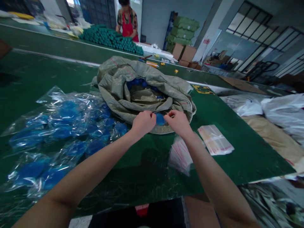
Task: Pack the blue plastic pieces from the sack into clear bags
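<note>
Bare forearms (95, 167) lie nearest my camera, and from my remote seat I follow them up from 7 and 5 o'clock to the hands. The left hand (144, 122) and right hand (178, 123) stand a little apart, thumbs and fingers pinched at opposite edges of a translucent blue round disc (160, 119); I judge that the two-sided hold steadies it. Whether clear film covers it, I cannot tell.

It sits at the near lip of a grey-green woven sack (142, 68), whose folded-down mouth opens at 12 o'clock, probably so the glossy blue round pieces (140, 83) inside are easy to reach. At 5 o'clock I see loose clear plastic bags with pink lines (179, 153), and at 4 a neater stack of red-edged clear bags (215, 139), both seemingly set for the right hand. Blue rounds in crinkled clear film (68, 110) spread from 8 to 9 o'clock over the green tabletop (237, 126). Farther out, towards 11, a person in a red apron (127, 27) stands behind piled green cylinders (106, 36).
</note>
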The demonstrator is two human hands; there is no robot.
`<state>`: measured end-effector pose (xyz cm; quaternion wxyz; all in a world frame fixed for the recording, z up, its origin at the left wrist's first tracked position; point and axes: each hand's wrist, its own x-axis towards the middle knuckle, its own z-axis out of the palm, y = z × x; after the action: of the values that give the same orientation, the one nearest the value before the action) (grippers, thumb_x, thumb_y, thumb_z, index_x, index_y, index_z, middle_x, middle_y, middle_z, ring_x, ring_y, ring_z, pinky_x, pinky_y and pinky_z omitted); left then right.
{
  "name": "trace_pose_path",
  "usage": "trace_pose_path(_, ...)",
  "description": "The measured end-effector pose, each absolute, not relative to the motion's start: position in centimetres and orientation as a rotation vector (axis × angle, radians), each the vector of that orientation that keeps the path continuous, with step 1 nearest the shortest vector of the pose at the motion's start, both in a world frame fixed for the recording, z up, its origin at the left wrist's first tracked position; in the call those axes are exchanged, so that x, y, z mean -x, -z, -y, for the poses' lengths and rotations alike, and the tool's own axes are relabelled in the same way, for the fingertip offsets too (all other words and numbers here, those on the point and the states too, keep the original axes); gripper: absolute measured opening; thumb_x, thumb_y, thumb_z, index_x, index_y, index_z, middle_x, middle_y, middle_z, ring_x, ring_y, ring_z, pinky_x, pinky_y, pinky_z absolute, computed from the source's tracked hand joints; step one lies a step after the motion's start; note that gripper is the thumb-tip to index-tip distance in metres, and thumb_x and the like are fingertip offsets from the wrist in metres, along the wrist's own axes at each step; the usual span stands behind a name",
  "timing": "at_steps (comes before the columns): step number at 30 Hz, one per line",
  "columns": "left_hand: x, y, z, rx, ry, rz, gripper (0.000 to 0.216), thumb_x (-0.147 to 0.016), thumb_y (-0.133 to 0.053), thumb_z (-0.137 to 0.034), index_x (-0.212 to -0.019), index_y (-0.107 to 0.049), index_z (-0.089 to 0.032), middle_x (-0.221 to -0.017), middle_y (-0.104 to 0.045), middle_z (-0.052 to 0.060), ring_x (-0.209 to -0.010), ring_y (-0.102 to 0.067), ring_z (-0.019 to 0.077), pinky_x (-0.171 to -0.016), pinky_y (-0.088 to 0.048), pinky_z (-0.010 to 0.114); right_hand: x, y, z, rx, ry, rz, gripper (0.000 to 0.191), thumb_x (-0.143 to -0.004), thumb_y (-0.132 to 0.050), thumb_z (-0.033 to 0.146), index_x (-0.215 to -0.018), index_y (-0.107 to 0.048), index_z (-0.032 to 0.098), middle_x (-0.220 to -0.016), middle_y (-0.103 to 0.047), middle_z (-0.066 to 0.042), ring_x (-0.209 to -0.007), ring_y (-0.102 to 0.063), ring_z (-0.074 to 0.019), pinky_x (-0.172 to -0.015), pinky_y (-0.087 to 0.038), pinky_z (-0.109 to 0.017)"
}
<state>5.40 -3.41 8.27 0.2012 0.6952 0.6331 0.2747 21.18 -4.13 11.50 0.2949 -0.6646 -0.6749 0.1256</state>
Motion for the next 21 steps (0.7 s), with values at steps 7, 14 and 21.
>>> trace_pose_path(7, -5.5, -8.2, 3.4, -1.94, -0.788, -1.754, 0.04, -0.089, -0.039, -0.033, -0.075, -0.071, -0.016, -0.076, -0.071, 0.012, -0.067, -0.061, 0.0214, -0.063, -0.041, 0.031, -21.5, -10.8, 4.4, 1.722, -0.329, 1.793, 0.016, -0.074, -0.056, 0.028, -0.062, -0.059, 0.019, -0.065, -0.064, -0.002, -0.064, -0.057, -0.0159, -0.066, -0.04, -0.029)
trace_pose_path(14, -5.2, -8.3, 3.3, -1.923, -0.783, -1.723, 0.033, -0.085, -0.045, -0.031, -0.07, -0.071, -0.015, -0.069, -0.068, 0.009, -0.062, -0.058, 0.0194, -0.059, -0.039, 0.029, -21.7, -11.6, 4.3, 1.703, -0.275, 1.791, 0.015, -0.076, -0.055, 0.027, -0.064, -0.06, 0.019, -0.067, -0.065, -0.003, -0.066, -0.058, -0.0172, -0.067, -0.04, -0.03)
trace_pose_path(21, -5.2, -8.6, 3.4, -1.904, -0.779, -1.712, 0.033, -0.084, -0.046, -0.032, -0.063, -0.066, -0.017, -0.062, -0.063, 0.006, -0.058, -0.054, 0.0176, -0.055, -0.034, 0.029, -21.4, -12.2, 3.6, 1.691, -0.28, 1.897, 0.018, -0.077, -0.055, 0.027, -0.061, -0.058, 0.018, -0.063, -0.062, -0.002, -0.063, -0.054, -0.0154, -0.065, -0.037, -0.029)
